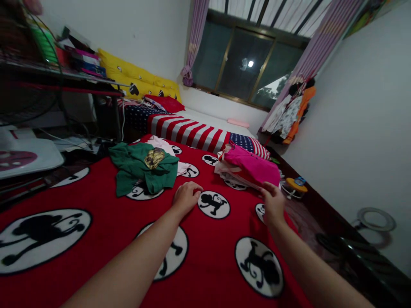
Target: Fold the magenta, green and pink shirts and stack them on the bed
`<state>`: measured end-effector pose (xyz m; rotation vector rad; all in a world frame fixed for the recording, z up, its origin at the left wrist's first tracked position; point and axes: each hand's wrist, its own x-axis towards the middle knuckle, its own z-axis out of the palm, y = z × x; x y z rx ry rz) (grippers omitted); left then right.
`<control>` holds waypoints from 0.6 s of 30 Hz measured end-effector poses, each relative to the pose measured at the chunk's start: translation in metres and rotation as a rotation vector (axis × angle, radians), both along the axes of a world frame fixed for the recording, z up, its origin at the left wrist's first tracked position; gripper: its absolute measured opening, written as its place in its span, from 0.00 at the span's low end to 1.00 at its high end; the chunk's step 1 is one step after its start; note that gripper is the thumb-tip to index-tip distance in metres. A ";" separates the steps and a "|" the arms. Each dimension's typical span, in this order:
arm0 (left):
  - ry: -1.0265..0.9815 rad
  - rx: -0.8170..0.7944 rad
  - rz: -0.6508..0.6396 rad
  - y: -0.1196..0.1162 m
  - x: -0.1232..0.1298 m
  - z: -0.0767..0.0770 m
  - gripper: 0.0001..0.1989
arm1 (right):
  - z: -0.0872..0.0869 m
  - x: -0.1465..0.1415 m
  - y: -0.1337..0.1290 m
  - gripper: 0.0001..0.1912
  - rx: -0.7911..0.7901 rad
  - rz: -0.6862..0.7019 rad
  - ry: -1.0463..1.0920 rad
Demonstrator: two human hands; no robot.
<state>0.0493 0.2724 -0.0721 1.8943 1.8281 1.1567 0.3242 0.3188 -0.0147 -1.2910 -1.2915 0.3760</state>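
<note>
My left hand [188, 197] rests low over the red blanket [205, 244], fingers loosely bent, the thumb a little apart, and nothing held. To its left lies a crumpled green garment [144, 169] with a gold patch, partly over a pale pink garment [162, 145]. My right hand [273, 203] is at the near right corner of a stack of folded clothes [231, 171], its thumb and fingers pinching the edge of a pale layer. A bright pink garment [253, 162] tops that stack. White ovals with black monkey figures pattern the blanket.
Behind is a bed with a striped cover [192, 132] and yellow cushion [138, 77]. A cluttered desk [61, 79] and a white stool [28, 154] stand left. At right are hanging clothes [290, 113], a small yellow-topped stool [296, 185] and a ring-shaped object [375, 219].
</note>
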 end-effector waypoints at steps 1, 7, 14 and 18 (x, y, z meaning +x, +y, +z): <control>0.002 0.002 -0.009 -0.001 0.000 0.000 0.11 | -0.010 -0.018 -0.018 0.20 -0.082 0.105 -0.001; 0.078 0.013 -0.039 -0.004 -0.004 0.000 0.11 | -0.049 -0.101 -0.119 0.16 -0.176 0.569 -0.389; 0.200 0.034 -0.054 -0.014 0.005 0.001 0.11 | -0.059 -0.104 -0.140 0.16 0.008 0.585 -0.710; 0.272 0.042 0.060 -0.026 0.008 0.007 0.15 | -0.057 -0.100 -0.137 0.13 -0.006 0.612 -0.612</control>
